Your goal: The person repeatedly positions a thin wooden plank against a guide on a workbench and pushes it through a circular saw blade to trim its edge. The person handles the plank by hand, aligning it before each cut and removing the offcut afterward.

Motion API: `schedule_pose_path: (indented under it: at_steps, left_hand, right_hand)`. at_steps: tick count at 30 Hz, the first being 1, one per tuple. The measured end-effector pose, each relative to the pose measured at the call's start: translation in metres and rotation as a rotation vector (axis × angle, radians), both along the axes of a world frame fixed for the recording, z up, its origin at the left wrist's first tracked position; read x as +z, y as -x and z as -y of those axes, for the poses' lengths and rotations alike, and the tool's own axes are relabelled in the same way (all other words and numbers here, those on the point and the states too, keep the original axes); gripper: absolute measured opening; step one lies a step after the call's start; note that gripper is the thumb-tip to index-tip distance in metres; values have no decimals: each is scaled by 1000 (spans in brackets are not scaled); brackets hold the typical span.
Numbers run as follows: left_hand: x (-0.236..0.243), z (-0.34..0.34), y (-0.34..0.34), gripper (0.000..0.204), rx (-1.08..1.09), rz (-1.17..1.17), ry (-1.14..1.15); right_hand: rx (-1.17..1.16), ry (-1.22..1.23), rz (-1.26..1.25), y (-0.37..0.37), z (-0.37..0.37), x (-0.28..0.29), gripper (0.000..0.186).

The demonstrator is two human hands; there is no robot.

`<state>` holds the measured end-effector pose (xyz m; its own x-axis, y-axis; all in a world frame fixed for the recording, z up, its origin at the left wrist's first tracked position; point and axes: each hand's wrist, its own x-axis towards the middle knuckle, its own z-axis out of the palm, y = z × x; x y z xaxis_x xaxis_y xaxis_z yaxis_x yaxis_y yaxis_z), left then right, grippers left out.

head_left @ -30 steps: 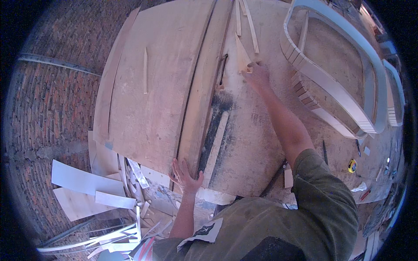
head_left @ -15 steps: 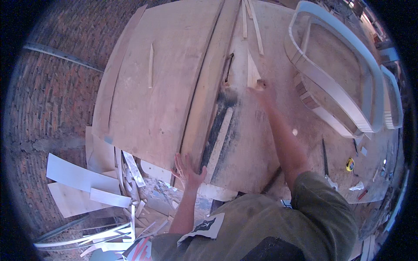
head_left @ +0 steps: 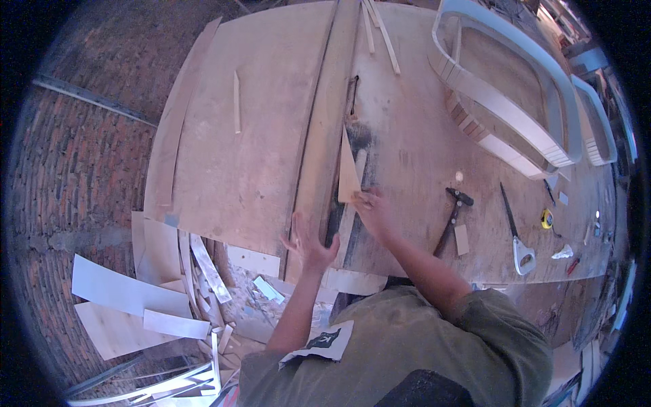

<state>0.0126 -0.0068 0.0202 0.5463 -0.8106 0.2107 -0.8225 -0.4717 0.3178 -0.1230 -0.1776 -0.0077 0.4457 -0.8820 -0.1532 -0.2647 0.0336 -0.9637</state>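
Observation:
My right hand (head_left: 376, 214) pinches the near end of a thin, pale wooden wedge (head_left: 348, 175) that tapers to a point away from me. The wedge lies along the right edge of a long wooden plank (head_left: 315, 146) running up the middle of the workbench. My left hand (head_left: 312, 249) is at the plank's near end, fingers spread and holding nothing. Beside the wedge, a narrow light strip (head_left: 346, 230) lies over a dark stained patch (head_left: 337, 218), partly hidden by the wedge and my right hand.
On the right of the workbench (head_left: 407, 142) lie a hammer (head_left: 453, 214), a handsaw (head_left: 515, 237), a yellow tape measure (head_left: 546, 218) and a large rounded frame (head_left: 502, 146). Several offcuts (head_left: 129, 288) are piled at the lower left by a brick wall (head_left: 74, 183).
My right hand has drawn the wedge toward me and left, up against the plank. The hammer and handsaw handle have come into sight. My left hand stays near the plank's end.

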Motion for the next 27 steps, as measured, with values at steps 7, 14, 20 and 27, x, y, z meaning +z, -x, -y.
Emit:
schedule_pose_path:
  at_steps: [7, 14, 20, 27]
  left_hand:
    - [12, 76, -24, 51, -323, 138, 7]
    - [0, 133, -45, 32, -414, 295, -145]
    - [-10, 171, -55, 29, -431, 414, -263]
    - [-12, 204, -63, 20, -408, 401, -277]
  right_hand:
    - [27, 422, -230, -26, 31, -1, 26]
    - [62, 564, -249, -27, 58, -11, 26]
    - [80, 580, -220, -34, 90, -19, 28]
    - [72, 594, -200, -39, 113, -16, 27]
